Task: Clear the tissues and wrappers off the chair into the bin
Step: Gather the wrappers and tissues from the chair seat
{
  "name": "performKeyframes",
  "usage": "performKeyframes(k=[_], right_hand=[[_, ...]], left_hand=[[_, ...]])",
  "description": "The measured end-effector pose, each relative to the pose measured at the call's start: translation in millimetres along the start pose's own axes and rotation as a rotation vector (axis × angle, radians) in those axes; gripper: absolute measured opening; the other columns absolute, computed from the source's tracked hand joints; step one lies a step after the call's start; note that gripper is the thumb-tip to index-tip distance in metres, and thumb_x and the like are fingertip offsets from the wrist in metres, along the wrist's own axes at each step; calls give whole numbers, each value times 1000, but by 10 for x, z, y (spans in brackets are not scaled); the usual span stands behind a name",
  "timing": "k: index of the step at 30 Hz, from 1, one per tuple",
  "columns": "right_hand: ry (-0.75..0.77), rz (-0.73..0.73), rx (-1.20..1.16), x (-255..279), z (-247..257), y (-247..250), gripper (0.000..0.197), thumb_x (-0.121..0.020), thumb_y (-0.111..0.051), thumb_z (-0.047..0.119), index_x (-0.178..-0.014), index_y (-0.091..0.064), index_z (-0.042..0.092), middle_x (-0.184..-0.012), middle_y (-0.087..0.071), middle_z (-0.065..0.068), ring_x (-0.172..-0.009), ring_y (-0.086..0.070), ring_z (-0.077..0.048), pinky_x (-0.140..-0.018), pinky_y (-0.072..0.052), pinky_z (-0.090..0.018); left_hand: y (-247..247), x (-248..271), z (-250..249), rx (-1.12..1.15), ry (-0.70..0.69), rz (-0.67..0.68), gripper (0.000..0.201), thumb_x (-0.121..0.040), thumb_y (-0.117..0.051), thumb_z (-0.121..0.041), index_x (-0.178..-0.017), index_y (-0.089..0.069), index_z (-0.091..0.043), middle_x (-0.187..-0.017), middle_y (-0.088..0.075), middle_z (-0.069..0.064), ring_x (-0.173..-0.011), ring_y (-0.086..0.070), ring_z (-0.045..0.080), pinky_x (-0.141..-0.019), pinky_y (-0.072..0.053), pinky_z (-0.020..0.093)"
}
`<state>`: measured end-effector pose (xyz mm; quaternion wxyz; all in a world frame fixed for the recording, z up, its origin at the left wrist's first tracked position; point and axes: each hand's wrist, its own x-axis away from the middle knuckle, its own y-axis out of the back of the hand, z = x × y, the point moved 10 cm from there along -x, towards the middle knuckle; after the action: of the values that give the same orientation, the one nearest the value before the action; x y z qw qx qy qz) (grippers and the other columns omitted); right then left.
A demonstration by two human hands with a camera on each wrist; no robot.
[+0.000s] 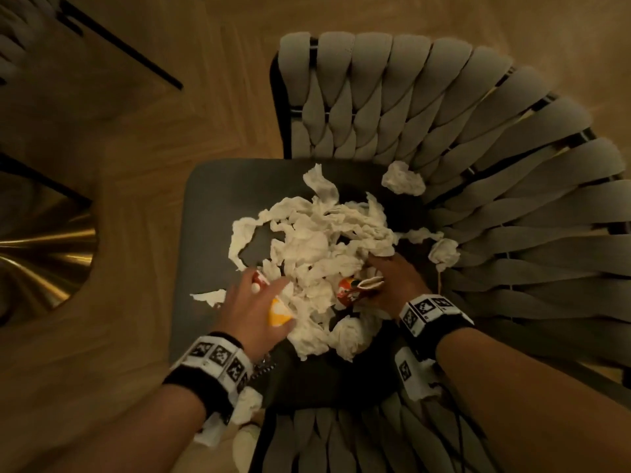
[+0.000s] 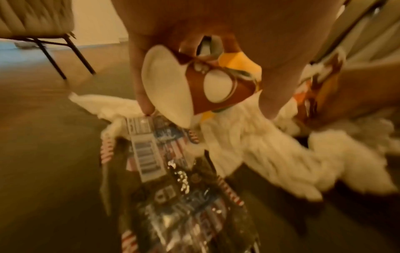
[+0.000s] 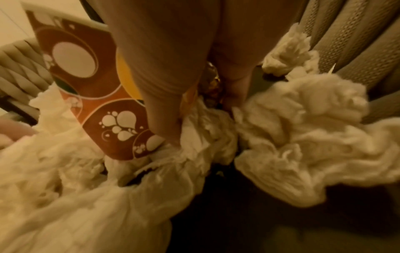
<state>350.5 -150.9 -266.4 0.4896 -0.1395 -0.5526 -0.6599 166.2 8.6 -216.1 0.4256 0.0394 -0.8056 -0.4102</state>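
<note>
A heap of crumpled white tissues [image 1: 324, 240] covers the dark seat of the woven grey chair [image 1: 211, 206]. My left hand [image 1: 263, 288] grips a crushed red and yellow paper cup [image 2: 216, 85] at the heap's left edge. Under that hand a shiny foil wrapper [image 2: 151, 154] with a barcode lies on the seat. My right hand [image 1: 386, 271] digs into the tissues [image 3: 205, 137], thumb and fingers closed on them. Its thumb lies against a second patterned paper cup [image 3: 97, 95]. Loose tissue balls [image 1: 403, 179] sit by the backrest. No bin shows.
The chair's woven back [image 1: 478, 148] curves round the far and right sides. A gold cone-shaped base [image 1: 44, 247] stands on the wooden floor at left, and another chair [image 1: 13, 35] is at the top left. A white tissue [image 1: 247, 402] hangs at the seat's near edge.
</note>
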Motion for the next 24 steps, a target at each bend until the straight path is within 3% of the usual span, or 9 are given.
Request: performKeyframes(k=[3, 7, 10, 15, 18, 20, 24], right_hand=[[0, -12, -28, 9, 1, 63, 90, -47, -85, 52, -127, -46, 43, -127, -51, -6, -115, -53, -29, -100, -46, -40], [-17, -3, 5, 126, 3, 206, 64, -58, -83, 36, -116, -56, 31, -114, -65, -3, -106, -60, -25, -91, -50, -37], [3, -48, -28, 329, -6, 398, 54, -62, -82, 33, -110, -60, 30, -107, -69, 2, -100, -63, -21, -86, -50, -31], [32, -95, -123, 692, 10, 678, 63, -64, -84, 25, -121, -59, 25, -117, -66, 0, -109, -60, -18, -88, -41, -22], [43, -97, -132, 937, 82, 775, 63, -62, -85, 27, -120, -60, 27, -108, -66, 5, -99, -58, -8, -84, -40, -21], [56, -95, -183, 1174, 208, 843, 58, -61, -86, 26, -114, -63, 25, -99, -64, 9, -97, -59, -8, -83, -42, -22], [101, -105, -313, 1731, 534, 1025, 59, -60, -88, 24, -113, -62, 24, -103, -66, 10, -99, -61, -9, -91, -50, -31]], left_hand=[[-376, -140, -120, -156, -42, 102, 84, -70, -70, -54, -134, -16, -50, -153, 5, 0, -136, -15, 33, -104, -40, 51], [-455, -243, -203, -172, -67, 63, 74, -70, -72, -45, -130, -29, -39, -146, -9, 9, -125, -31, 37, -96, -46, 50], [-389, -224, -216, -69, -90, 36, 61, -70, -69, -36, -122, -36, -37, -138, -27, 6, -117, -43, 35, -87, -51, 47], [180, 89, -226, 329, -113, -126, 44, -63, -73, -24, -99, -50, -34, -105, -51, -5, -88, -55, 22, -73, -49, 34], [643, 463, -244, 492, -154, -213, 39, -60, -73, -24, -88, -50, -37, -91, -54, -7, -77, -54, 16, -66, -47, 33], [945, 771, -249, 572, -161, -253, 39, -59, -73, -19, -84, -50, -38, -80, -53, -8, -68, -53, 11, -60, -41, 27], [1536, 1496, -344, 674, -194, -323, 34, -55, -67, -20, -83, -52, -32, -71, -55, 2, -65, -54, 19, -58, -44, 31]])
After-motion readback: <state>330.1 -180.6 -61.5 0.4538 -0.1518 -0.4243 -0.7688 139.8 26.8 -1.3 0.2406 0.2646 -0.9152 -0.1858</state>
